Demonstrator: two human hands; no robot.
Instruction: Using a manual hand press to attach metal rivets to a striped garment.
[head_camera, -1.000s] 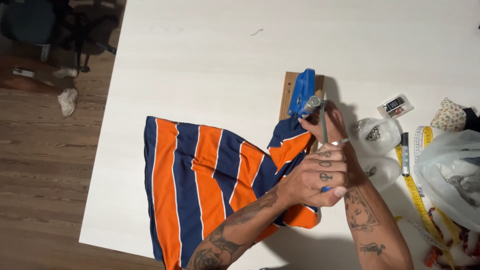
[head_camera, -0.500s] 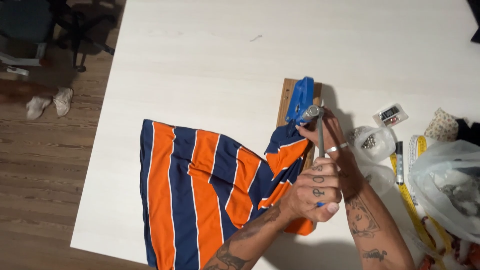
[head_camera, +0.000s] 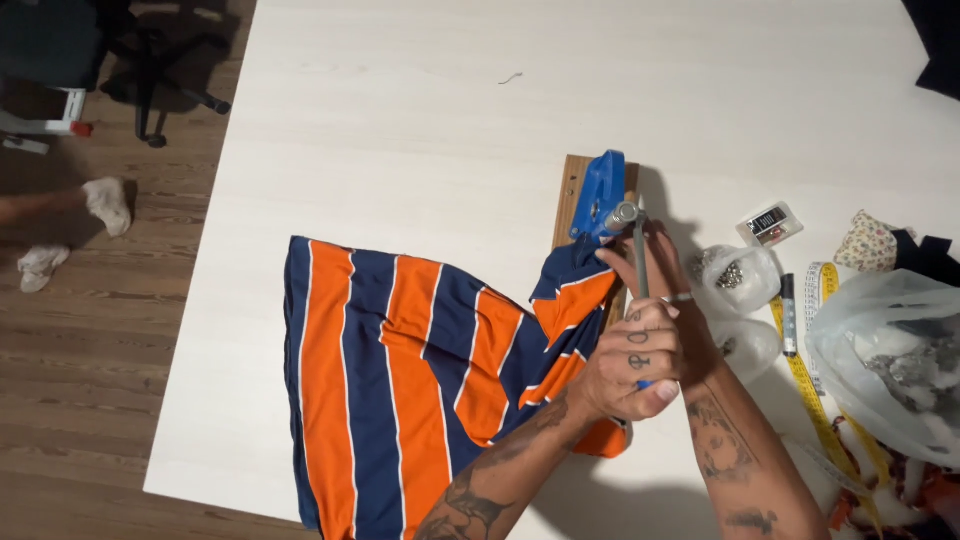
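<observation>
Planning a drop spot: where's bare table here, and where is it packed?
Free: the wide white table above the striped garment and left of the blue press; also the top right, above the plastic bags. Crowded: the right edge, with bags, tape measure and marker, beside both hands.

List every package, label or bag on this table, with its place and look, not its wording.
Small flat rectangular packet: right of the blue tool, white with a dark label.
Small clear plastic bag: beside the right hand, holding small metal pieces.
Large clear plastic bag: right edge, crumpled, grey contents.
</observation>
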